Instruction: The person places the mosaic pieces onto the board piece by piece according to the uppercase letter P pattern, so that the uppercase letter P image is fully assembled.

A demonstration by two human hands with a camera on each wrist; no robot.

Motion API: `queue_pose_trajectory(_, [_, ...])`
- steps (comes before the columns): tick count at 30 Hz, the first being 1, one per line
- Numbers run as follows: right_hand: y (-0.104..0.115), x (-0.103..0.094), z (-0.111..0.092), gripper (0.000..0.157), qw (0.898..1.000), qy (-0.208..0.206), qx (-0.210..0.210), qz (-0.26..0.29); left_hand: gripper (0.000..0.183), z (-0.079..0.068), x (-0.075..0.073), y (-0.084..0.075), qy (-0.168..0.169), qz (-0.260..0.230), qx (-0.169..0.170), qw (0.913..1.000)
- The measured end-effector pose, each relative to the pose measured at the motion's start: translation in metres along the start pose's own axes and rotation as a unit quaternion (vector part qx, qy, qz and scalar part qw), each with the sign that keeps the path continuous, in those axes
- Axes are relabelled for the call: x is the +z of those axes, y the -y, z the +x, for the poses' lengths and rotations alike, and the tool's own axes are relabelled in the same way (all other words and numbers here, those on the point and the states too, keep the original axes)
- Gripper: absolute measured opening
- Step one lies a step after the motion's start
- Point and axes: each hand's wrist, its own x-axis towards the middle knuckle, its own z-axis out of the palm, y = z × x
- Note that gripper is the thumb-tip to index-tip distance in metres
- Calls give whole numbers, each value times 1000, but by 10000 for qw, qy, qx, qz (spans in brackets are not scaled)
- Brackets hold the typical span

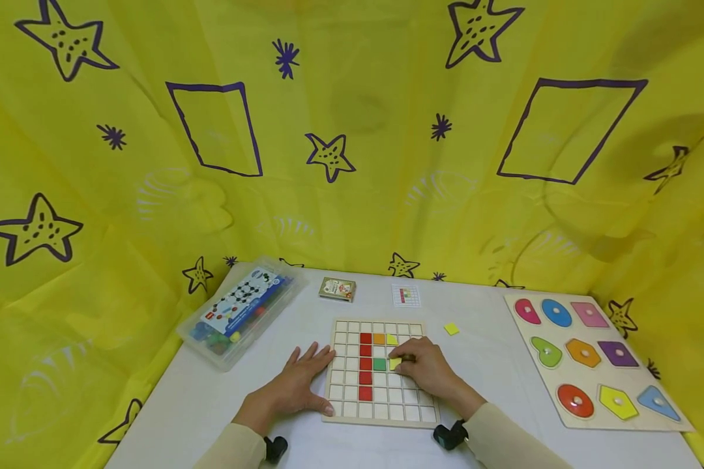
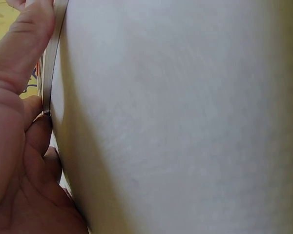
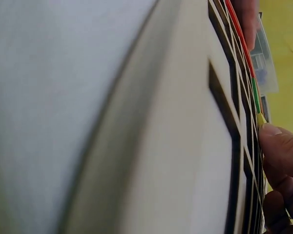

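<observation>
A wooden grid board lies flat in front of me. Red square tiles form a column in it, with an orange tile and a yellow tile beyond it along the top. A green tile sits beside the column's middle. My right hand pinches another yellow tile just right of the green one; its thumb is at the tile in the right wrist view. My left hand rests at the board's left edge, fingers extended and thumb at the near corner.
A loose yellow tile lies right of the board. Behind it are a small pattern card and a little box. A clear plastic case stands at left, a shape puzzle board at right. A yellow curtain hangs behind the table.
</observation>
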Motion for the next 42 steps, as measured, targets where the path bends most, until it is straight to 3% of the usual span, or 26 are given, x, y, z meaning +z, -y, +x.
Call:
queue_pose_trajectory(5, [2, 3, 1, 20, 9997, -1, -31, -225, 112, 0, 0, 0, 3, 1, -50, 10000])
queue_pose_trajectory(12, [2, 4, 1, 18, 9991, -44, 359, -198, 113, 0, 0, -1, 36, -32, -95, 9999])
queue_pose_trajectory(19, [-1, 7, 3, 17, 9993, -114, 255, -261, 113, 0, 0, 1, 21, -73, -125, 9999])
queue_pose_trajectory(29, [4, 6, 0, 23, 9950, -203, 865, 461, 113, 2, 2, 3, 31, -11, -174, 9998])
queue_pose_trajectory(37, [3, 2, 0, 23, 9917, -233, 991, 781, 113, 1, 1, 3, 28, -35, -209, 9998])
queue_pose_trajectory(42, [-5, -7, 1, 25, 9893, -538, 1029, 884, 113, 1, 1, 1, 23, -86, -156, 9998])
